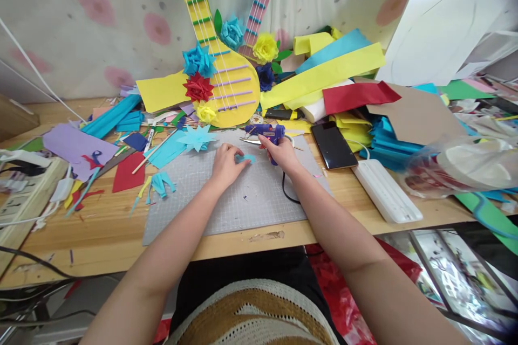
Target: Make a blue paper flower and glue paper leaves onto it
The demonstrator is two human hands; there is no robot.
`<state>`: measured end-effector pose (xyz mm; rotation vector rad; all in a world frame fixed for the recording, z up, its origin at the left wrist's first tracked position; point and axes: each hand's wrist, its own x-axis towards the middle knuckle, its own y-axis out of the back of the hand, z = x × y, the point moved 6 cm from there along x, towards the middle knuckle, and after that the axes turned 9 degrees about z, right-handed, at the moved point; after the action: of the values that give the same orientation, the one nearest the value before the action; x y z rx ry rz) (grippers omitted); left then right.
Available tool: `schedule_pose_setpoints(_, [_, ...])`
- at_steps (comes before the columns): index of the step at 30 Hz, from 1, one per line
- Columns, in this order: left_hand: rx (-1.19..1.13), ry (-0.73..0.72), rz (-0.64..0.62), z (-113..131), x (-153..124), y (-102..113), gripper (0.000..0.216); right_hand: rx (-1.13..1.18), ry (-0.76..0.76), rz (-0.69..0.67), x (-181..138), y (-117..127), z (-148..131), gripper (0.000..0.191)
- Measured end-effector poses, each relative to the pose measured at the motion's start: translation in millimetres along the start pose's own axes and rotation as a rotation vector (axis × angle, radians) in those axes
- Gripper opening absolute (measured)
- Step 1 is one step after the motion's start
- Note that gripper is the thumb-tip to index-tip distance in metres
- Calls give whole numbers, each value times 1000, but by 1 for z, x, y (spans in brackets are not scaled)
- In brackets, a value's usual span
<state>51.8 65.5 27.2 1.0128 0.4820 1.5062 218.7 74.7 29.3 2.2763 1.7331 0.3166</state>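
My left hand is closed over the grey cutting mat, pinching a small light-blue paper piece that pokes out past the fingertips. My right hand grips a purple hot glue gun at the mat's far edge, its black cord running down onto the mat. Metal blades that look like scissors lie just below the glue gun, partly covered by the hand. Left of my left hand is a blue pointed paper flower. Cut blue paper strips rest at the mat's left edge.
A yellow paper guitar with paper flowers leans at the back. Crepe paper rolls pile up behind on the right. A phone and a white power strip lie to the right, paper scraps and a wooden stick to the left.
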Motion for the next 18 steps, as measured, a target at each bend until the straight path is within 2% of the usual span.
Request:
schedule_pose_setpoints(5, [47,70,-31,-1,-4,-5,32,-21,29,-10,-3,0,-4,50])
schedule_pose_setpoints(12, [5,182,-37,-1,-2,-4,21,-31,40,2,-3,2,-4,50])
schedule_pose_setpoints(18, [-285,156,47,-9,-6,2,7,-17,21,7,-3,2,-4,51])
